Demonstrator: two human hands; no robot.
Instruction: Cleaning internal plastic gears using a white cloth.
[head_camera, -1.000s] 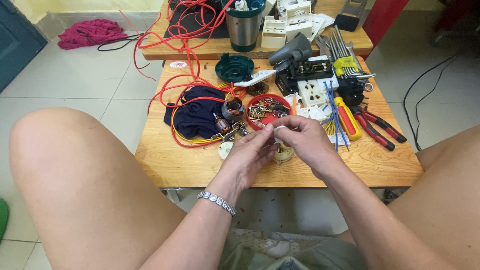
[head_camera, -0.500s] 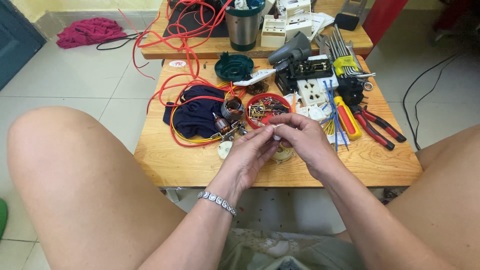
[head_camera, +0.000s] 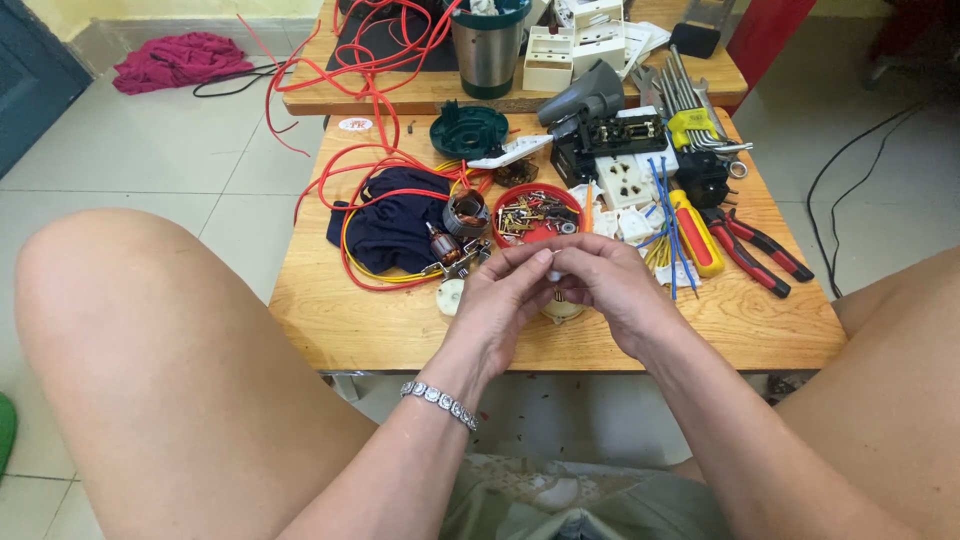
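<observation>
While both hands pinched a small white part (head_camera: 553, 274) between them, left hand (head_camera: 500, 300) and right hand (head_camera: 615, 285) met just before the red dish (head_camera: 535, 215), mid-assembly, needing fine fingertip alignment.

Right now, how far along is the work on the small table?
Done: a motor armature and coil lie stripped out beside the red bowl of small parts. In hand: left hand and right hand pinch a small white part together. Left: the white sockets, red wire and pliers lie untouched.
</observation>
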